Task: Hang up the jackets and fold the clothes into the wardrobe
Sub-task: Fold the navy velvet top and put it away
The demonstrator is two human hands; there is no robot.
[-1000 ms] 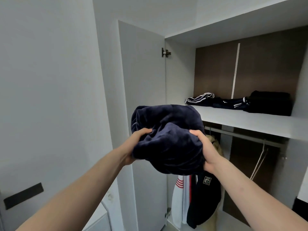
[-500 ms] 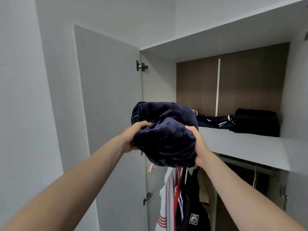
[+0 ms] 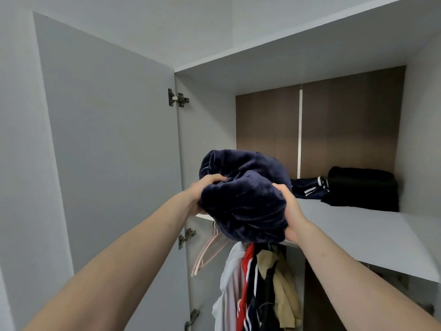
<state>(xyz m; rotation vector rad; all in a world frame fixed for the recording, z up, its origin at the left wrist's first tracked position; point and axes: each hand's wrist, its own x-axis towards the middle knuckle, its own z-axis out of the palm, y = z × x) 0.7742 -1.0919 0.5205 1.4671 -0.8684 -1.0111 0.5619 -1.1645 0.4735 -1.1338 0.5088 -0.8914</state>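
Left hand (image 3: 202, 194) and right hand (image 3: 290, 211) are clamping the navy bundle (image 3: 243, 199) at the shelf (image 3: 358, 230) front-left edge; best sliding it flat into the left corner, clear of the folded clothes (image 3: 358, 187).

Can't see most fingers of either hand, buried in the navy bundle (image 3: 243, 199). Hanging jackets (image 3: 257, 290) cut off at bottom edge; rail hidden behind shelf (image 3: 372, 242).

This was a home bedroom or dressing corner, shown by a built-in white wardrobe (image 3: 310, 51) with its door (image 3: 107, 139) swung open to the left of the gripped bundle. Right of the grip folded clothes (image 3: 362, 187) lay on its shelf (image 3: 358, 230), and below hung jackets (image 3: 257, 287) and a pink hanger (image 3: 210, 254).
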